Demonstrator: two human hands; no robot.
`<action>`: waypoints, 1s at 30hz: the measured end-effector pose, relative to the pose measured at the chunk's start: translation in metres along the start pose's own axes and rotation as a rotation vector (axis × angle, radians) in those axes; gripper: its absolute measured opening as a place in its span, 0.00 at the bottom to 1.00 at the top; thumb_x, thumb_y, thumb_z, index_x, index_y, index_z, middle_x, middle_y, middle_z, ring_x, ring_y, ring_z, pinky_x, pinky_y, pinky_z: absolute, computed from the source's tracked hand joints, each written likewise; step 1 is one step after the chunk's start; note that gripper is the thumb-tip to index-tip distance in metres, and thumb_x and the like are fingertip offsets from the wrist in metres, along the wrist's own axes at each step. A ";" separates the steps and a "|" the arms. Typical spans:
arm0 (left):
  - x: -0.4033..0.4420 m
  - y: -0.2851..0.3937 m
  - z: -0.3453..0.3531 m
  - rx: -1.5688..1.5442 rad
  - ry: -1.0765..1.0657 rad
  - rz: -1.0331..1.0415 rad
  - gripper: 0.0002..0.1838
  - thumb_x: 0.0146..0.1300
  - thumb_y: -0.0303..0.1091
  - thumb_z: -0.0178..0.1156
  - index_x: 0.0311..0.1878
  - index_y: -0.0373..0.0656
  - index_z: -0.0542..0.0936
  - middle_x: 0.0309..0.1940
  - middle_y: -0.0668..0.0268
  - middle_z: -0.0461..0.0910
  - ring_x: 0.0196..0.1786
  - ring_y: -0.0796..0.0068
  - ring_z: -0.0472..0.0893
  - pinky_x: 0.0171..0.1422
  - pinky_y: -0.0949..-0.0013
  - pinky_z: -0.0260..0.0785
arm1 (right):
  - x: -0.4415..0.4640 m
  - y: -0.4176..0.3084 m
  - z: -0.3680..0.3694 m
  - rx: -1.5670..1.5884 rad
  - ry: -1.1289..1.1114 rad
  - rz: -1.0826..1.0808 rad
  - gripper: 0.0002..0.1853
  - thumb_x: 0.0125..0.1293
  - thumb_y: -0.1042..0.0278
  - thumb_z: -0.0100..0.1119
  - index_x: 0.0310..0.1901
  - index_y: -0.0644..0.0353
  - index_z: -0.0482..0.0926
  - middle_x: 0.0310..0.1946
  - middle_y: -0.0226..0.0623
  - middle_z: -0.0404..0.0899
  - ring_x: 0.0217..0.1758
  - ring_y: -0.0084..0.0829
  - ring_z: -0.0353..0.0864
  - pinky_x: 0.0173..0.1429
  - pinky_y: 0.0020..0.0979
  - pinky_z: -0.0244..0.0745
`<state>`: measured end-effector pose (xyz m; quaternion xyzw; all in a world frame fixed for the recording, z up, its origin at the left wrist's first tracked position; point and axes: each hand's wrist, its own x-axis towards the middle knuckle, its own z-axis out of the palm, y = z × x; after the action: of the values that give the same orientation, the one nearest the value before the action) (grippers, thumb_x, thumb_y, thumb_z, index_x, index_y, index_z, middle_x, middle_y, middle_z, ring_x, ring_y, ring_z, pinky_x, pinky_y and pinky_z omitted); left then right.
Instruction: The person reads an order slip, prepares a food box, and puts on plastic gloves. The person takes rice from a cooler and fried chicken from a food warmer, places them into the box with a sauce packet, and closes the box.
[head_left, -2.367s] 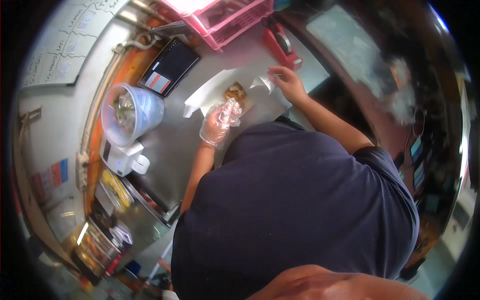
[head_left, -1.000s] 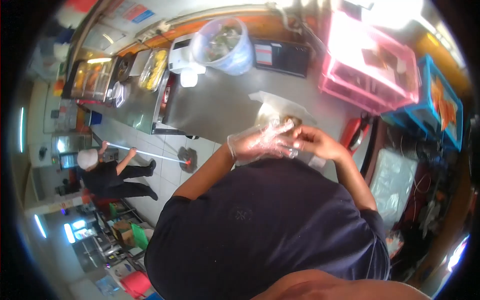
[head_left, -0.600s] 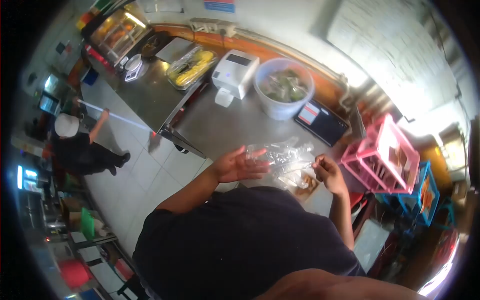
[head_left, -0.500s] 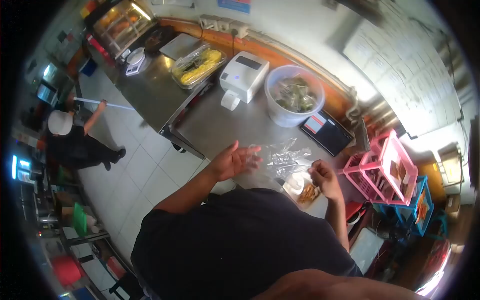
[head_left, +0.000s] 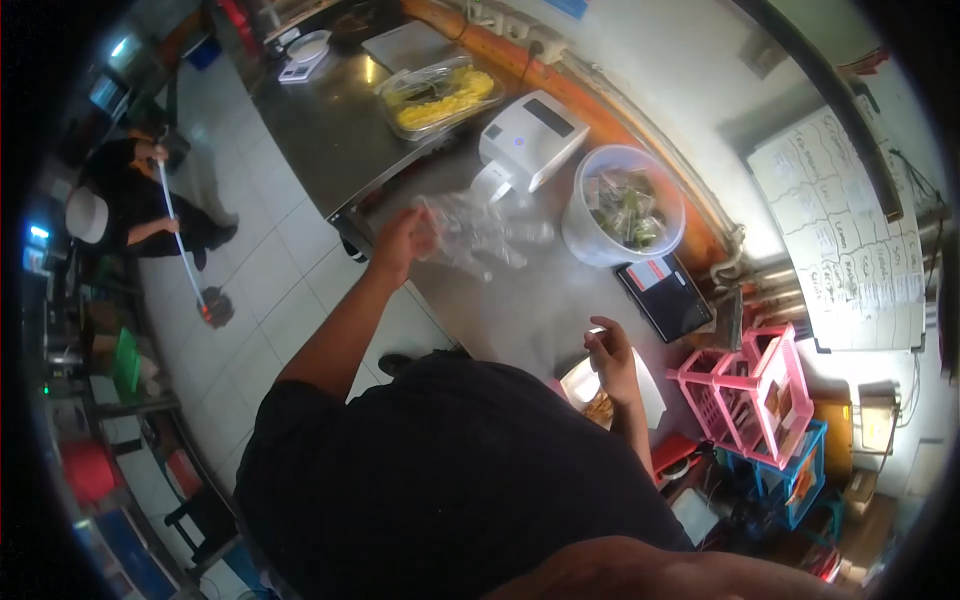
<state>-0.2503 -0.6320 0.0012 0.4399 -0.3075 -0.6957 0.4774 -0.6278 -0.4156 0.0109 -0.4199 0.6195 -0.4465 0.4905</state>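
Note:
My left hand (head_left: 405, 243) is closed on the cuff of a clear plastic glove (head_left: 485, 238), whose limp fingers spread to the right over the steel counter. My right hand (head_left: 613, 362) is held above an open paper food box (head_left: 647, 398), fingers loosely bent and apart, with nothing visible in them. Inside the box are a white cup (head_left: 579, 386) and browned food pieces (head_left: 600, 409), partly hidden by that hand and my shirt.
Beyond the glove stand a label printer (head_left: 532, 140), a bucket (head_left: 590, 215) of bagged greens and a black tablet (head_left: 668, 300). A yellow food tray (head_left: 440, 98) sits farther left. Pink crates (head_left: 745, 395) are at right. A person (head_left: 140, 205) handles a long-handled floor tool (head_left: 178, 235).
My left hand has moved up and left, drawing the plastic glove away from the food box. My right hand has let go of the plastic. The other person's floor tool has swung downward.

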 end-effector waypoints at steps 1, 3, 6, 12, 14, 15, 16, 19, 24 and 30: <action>0.000 0.012 -0.004 -0.033 0.023 0.026 0.16 0.74 0.47 0.57 0.54 0.48 0.82 0.50 0.67 0.86 0.49 0.76 0.83 0.53 0.66 0.73 | 0.001 0.004 -0.002 0.014 -0.008 0.002 0.18 0.74 0.69 0.62 0.62 0.62 0.74 0.33 0.27 0.76 0.27 0.13 0.68 0.29 0.19 0.62; 0.012 0.031 -0.021 -0.037 0.067 0.083 0.16 0.74 0.48 0.57 0.52 0.49 0.83 0.50 0.68 0.86 0.48 0.75 0.83 0.51 0.67 0.73 | 0.005 0.009 -0.001 0.023 -0.001 0.003 0.18 0.74 0.69 0.61 0.62 0.62 0.74 0.33 0.28 0.77 0.27 0.13 0.68 0.29 0.19 0.63; 0.048 0.067 -0.045 -0.001 0.146 0.160 0.16 0.73 0.48 0.58 0.51 0.49 0.84 0.48 0.69 0.86 0.45 0.76 0.83 0.46 0.69 0.73 | 0.013 0.003 0.011 0.004 0.045 -0.011 0.18 0.74 0.69 0.61 0.62 0.62 0.74 0.34 0.28 0.77 0.27 0.14 0.68 0.29 0.19 0.63; 0.175 0.145 -0.101 -0.011 0.261 0.267 0.14 0.69 0.48 0.61 0.47 0.49 0.84 0.39 0.73 0.84 0.37 0.77 0.80 0.37 0.70 0.71 | 0.045 0.002 0.039 -0.131 0.027 0.027 0.19 0.75 0.67 0.61 0.63 0.60 0.74 0.35 0.29 0.77 0.26 0.14 0.69 0.29 0.20 0.64; 0.243 0.168 -0.123 -0.089 0.294 0.268 0.12 0.67 0.47 0.62 0.44 0.50 0.84 0.34 0.73 0.82 0.34 0.75 0.79 0.36 0.68 0.71 | 0.063 -0.006 0.053 -0.176 0.054 0.048 0.19 0.75 0.66 0.61 0.63 0.60 0.74 0.33 0.29 0.77 0.24 0.14 0.68 0.26 0.21 0.63; 0.291 0.170 -0.140 -0.082 0.306 0.294 0.11 0.68 0.47 0.62 0.42 0.50 0.83 0.34 0.73 0.81 0.34 0.74 0.79 0.36 0.66 0.72 | 0.074 -0.001 0.057 -0.159 0.059 0.022 0.19 0.74 0.66 0.61 0.63 0.60 0.74 0.32 0.30 0.77 0.23 0.15 0.69 0.24 0.21 0.63; 0.346 0.167 -0.159 -0.073 0.317 0.322 0.11 0.68 0.46 0.62 0.40 0.50 0.83 0.33 0.72 0.81 0.34 0.73 0.79 0.37 0.64 0.73 | 0.081 -0.007 0.064 -0.178 0.080 0.093 0.19 0.74 0.66 0.61 0.62 0.60 0.74 0.33 0.31 0.79 0.25 0.16 0.71 0.27 0.22 0.66; 0.428 0.191 -0.167 -0.026 0.185 0.415 0.11 0.70 0.46 0.59 0.39 0.49 0.81 0.34 0.69 0.80 0.37 0.68 0.80 0.43 0.59 0.76 | 0.116 -0.031 0.104 -0.201 0.125 0.232 0.19 0.73 0.66 0.62 0.63 0.58 0.75 0.36 0.34 0.82 0.29 0.19 0.75 0.32 0.23 0.72; 0.545 0.175 -0.171 -0.097 0.292 0.225 0.17 0.74 0.47 0.57 0.51 0.42 0.79 0.36 0.65 0.78 0.40 0.64 0.80 0.52 0.57 0.77 | 0.155 -0.075 0.148 -0.250 0.094 0.261 0.22 0.73 0.64 0.63 0.65 0.57 0.73 0.37 0.34 0.82 0.30 0.20 0.77 0.33 0.23 0.73; 0.597 0.169 -0.158 1.215 0.332 0.272 0.29 0.66 0.51 0.63 0.62 0.39 0.77 0.56 0.51 0.83 0.59 0.48 0.82 0.61 0.51 0.75 | 0.171 -0.090 0.154 -0.277 0.219 0.295 0.21 0.75 0.65 0.61 0.65 0.60 0.72 0.36 0.33 0.80 0.30 0.19 0.76 0.33 0.23 0.73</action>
<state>-0.1341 -1.2516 -0.1129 0.6906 -0.6219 -0.2535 0.2685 -0.4978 -0.6234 0.0398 -0.3373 0.7792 -0.3234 0.4178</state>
